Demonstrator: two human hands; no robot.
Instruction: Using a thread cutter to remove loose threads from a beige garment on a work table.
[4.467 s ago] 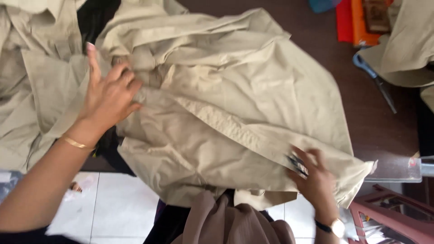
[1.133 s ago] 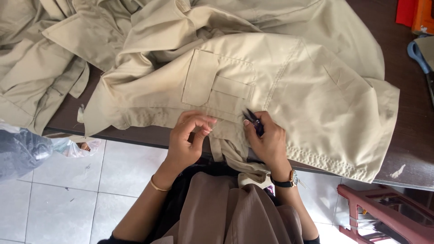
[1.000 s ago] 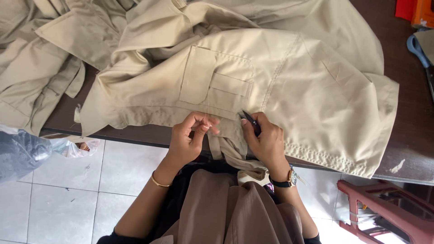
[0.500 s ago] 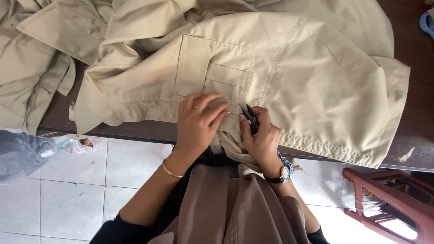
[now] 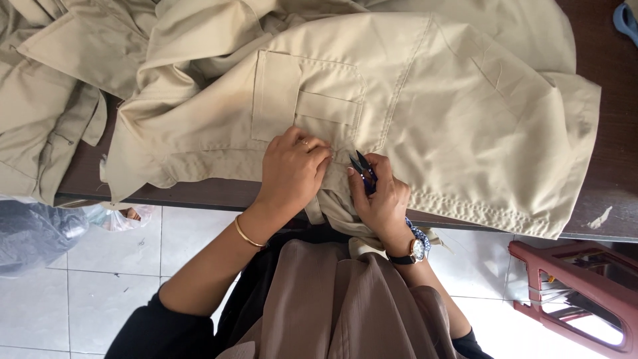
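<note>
A beige garment [image 5: 425, 113] lies spread over the dark table [image 5: 615, 139], its lower hem hanging just over the near edge. A patch pocket [image 5: 302, 93] with a narrow flap sits near the middle of the cloth, and both hands work right below it.

The left hand [image 5: 292, 169] lies palm down on the cloth, fingers bent and pressed together, pinching a fold of the garment beside the pocket's lower corner. A ring shows on one finger and a thin gold bangle [image 5: 247, 234] circles the wrist. Its grip is closed on the cloth.

The right hand [image 5: 382, 196] is curled tight around a small pair of snips [image 5: 362, 169], dark-handled, the blades pointing up and left toward the left fingertips and all but touching the seam there. I cannot tell whether the blades are parted. A watch [image 5: 415, 249] sits on that wrist.

More beige cloth [image 5: 46, 113] is heaped at the left end of the table, part of it drooping over the edge. Below the table, on the white tiled floor [image 5: 106, 272], a grey plastic bag [image 5: 33, 233] sits at the left and a red stool [image 5: 578, 292] at the right. A blue handle [image 5: 626, 20] pokes in at the top right corner.
</note>
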